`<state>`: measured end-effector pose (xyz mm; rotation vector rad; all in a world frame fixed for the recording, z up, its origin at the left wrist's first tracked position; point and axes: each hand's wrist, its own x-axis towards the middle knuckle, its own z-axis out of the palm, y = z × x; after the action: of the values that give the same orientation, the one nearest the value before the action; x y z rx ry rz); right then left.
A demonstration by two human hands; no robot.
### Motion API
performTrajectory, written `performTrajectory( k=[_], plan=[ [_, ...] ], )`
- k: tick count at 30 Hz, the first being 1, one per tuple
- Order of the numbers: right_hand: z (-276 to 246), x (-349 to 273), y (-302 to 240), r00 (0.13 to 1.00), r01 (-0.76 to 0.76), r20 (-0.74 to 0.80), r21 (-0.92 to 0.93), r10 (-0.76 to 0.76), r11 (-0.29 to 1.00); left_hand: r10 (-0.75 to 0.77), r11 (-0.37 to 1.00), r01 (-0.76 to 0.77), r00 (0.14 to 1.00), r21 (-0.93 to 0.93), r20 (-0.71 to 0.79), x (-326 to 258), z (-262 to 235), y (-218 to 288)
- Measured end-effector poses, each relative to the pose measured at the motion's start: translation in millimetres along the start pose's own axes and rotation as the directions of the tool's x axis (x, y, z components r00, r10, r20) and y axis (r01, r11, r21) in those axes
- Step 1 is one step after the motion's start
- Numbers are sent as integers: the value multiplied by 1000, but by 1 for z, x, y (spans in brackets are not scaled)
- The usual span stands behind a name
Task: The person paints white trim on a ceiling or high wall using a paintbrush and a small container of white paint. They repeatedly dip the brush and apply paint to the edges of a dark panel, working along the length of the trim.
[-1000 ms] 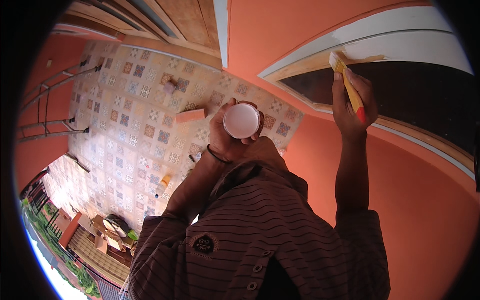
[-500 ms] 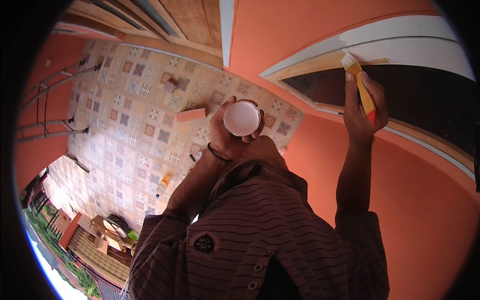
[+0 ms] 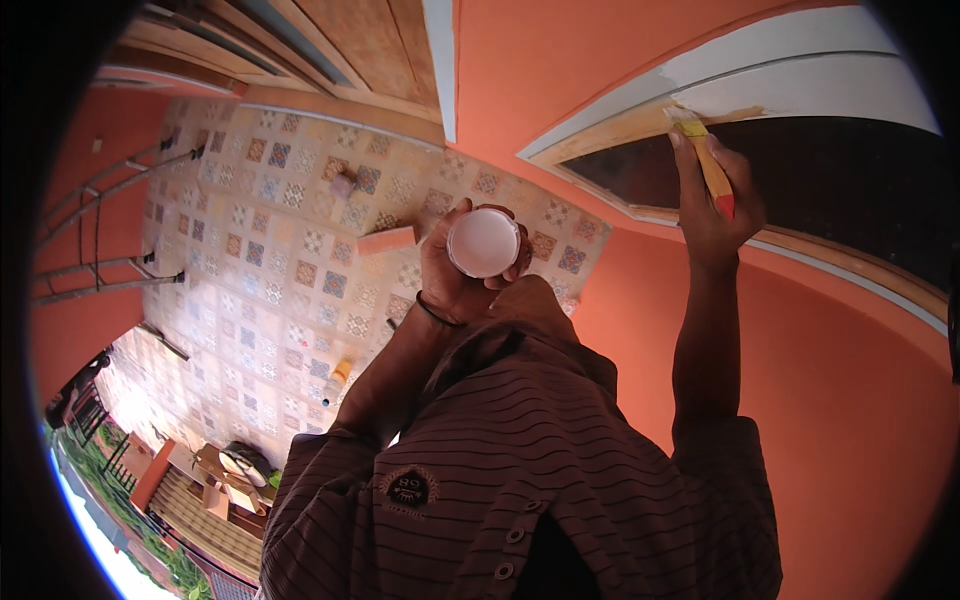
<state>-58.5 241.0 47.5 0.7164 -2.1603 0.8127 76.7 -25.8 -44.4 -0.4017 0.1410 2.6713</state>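
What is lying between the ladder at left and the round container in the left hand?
In the head view, patterned floor tiles stretch between ladder and container, bearing a reddish block; then comes the left hand.

Home porch, seemingly: patterned floor tiles (image 3: 262, 215), orange wall (image 3: 830, 400), wooden door (image 3: 385, 45) (greenery (image 3: 165, 550) beyond).

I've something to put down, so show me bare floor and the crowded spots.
Widest bare patch: the patterned tile floor between the grey metal ladder and the reddish rectangular brick. Crowded: the picture's lower left, where brown cardboard-like boxes bunch beside a round black-and-white object.
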Motion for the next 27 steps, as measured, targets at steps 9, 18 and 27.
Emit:
performTrajectory(
  k=[9, 18, 27],
  plan=[
    [-24, -2, -5, 953, -243, -166, 90, 255, 966, 24, 1000, -24, 1000, -2, -19, 0, 2, -2],
    [-8, 19, 5, 965, -253, -49, 108, 260, 961, -24, 999, 25, 999, -44, 26, 0, 1, 0],
    [-43, 74, -15, 953, -102, -272, 118, 131, 988, -11, 999, 15, 996, -38, 90, 4, -5, -3]
  ],
)
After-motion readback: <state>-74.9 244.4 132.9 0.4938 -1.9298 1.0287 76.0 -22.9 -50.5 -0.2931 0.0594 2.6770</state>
